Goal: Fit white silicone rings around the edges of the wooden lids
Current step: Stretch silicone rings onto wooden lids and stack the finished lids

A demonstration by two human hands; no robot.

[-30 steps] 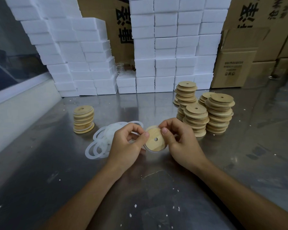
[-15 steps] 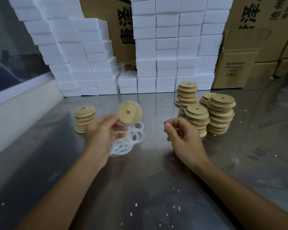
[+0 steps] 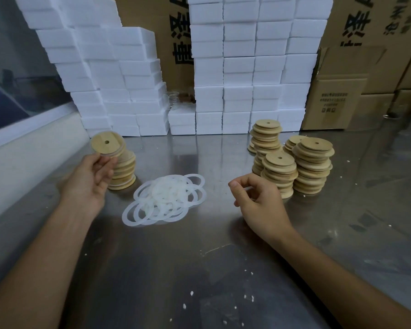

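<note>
A round wooden lid with a small hole in the middle is held up in the left hand, pinched near its lower edge in the grip of the thumb and fingertips. A thin white rim can be seen along the lid's right edge. The lid is held just above a short stack of wooden lids at the left of the shiny metal tabletop. The right hand is held above the tabletop with its fingers loosely curled, and nothing is held in it. Between the two hands, a loose pile of white see-through silicone rings is lying flat on the tabletop. Taller stacks of round wooden lids are standing just behind the right hand. Along the back, white foam blocks are piled up in walls, with brown cardboard boxes behind and to the right of them. Small white crumbs are scattered on the tabletop.
</note>
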